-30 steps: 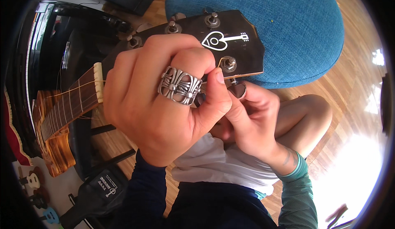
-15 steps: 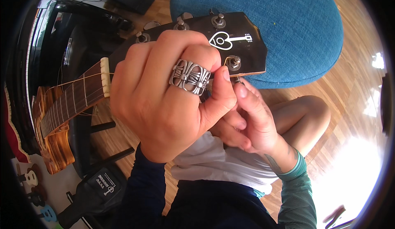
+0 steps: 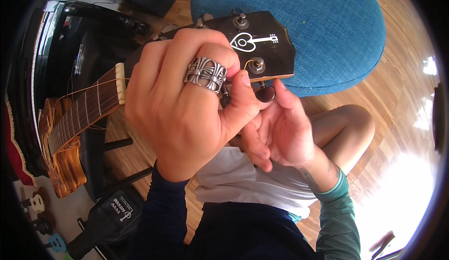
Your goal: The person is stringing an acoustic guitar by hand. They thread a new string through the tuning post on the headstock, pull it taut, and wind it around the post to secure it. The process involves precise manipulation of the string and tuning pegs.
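Observation:
A guitar's black headstock (image 3: 276,59) with a white heart-shaped emblem stands in front of me. My left hand (image 3: 182,96), wearing a wide silver ring (image 3: 206,75), covers its near part. Thumb and curled index finger pinch a thin golden string (image 3: 248,64) close to a metal tuning post (image 3: 257,65). Below the headstock's edge is a dark tuning key (image 3: 265,94). The thumb of my right hand (image 3: 287,129) lies against the key's right side, with the index finger just under it; the other fingers are loosely bent, palm upward. Leftward runs the fretboard (image 3: 86,106) with its pale nut (image 3: 120,83).
A round blue stool (image 3: 322,35) stands behind the headstock. At left are a black piano (image 3: 70,31), a black padded case (image 3: 110,220) and several small instruments (image 3: 35,204). My bare knee (image 3: 351,124) is over the wooden floor (image 3: 393,101).
The headstock and my left hand have shifted slightly left. My right hand has rolled palm upward, its fingers loosening, and the tuning key's broad face has come into view.

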### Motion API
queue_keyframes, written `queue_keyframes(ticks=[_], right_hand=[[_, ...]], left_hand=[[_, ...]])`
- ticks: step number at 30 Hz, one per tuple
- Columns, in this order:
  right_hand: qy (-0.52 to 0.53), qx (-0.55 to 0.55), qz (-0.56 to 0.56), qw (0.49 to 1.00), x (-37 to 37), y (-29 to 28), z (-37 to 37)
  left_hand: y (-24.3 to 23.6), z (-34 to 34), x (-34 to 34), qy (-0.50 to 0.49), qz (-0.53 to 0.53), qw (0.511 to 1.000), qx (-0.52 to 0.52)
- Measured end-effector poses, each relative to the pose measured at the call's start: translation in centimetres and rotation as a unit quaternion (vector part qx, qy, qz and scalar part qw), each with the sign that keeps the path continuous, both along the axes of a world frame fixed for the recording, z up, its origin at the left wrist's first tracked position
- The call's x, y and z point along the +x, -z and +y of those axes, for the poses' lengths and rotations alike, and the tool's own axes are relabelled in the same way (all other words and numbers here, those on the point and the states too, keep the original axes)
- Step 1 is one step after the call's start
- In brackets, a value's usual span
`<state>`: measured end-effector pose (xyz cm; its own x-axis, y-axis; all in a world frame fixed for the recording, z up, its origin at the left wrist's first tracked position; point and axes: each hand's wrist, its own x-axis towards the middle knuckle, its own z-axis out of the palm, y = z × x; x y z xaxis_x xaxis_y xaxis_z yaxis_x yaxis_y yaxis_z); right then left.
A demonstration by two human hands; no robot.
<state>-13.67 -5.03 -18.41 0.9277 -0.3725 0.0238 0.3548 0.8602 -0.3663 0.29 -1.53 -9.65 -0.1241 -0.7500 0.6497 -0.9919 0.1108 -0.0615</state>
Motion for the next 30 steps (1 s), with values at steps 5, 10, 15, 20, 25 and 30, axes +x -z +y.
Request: queue_keyframes(ticks=[5, 10, 15, 20, 25, 30], right_hand=[[0.001, 0.097, -0.071, 0.993, 0.6, 0.9, 0.6], [0.301, -0.356, 0.214, 0.858, 1.0, 1.3, 0.7], [0.065, 0.053, 0.000, 0.996, 0.5, 0.2, 0.9], [0.066, 0.092, -0.049, 0.992, 1.1, 1.0, 1.1], [0.463, -0.459, 0.276, 0.707, 1.6, 2.1, 1.1], [0.176, -0.103, 0.105, 0.973, 0.5, 0.7, 1.0]], left_hand=[[-0.1, 0.1, -0.1, 0.001, -0.001, 1.000, 0.014], [-0.2, 0.0, 0.0, 0.004, -0.006, 1.000, 0.013], [0.1, -0.1, -0.2, 0.005, 0.004, 1.000, 0.010], [0.0, 0.0, 0.1, 0.008, -0.003, 1.000, 0.002], [0.5, -0.2, 0.1, 0.008, -0.007, 1.000, -0.001], [0.1, 0.1, 0.1, 0.006, -0.005, 1.000, 0.001]])
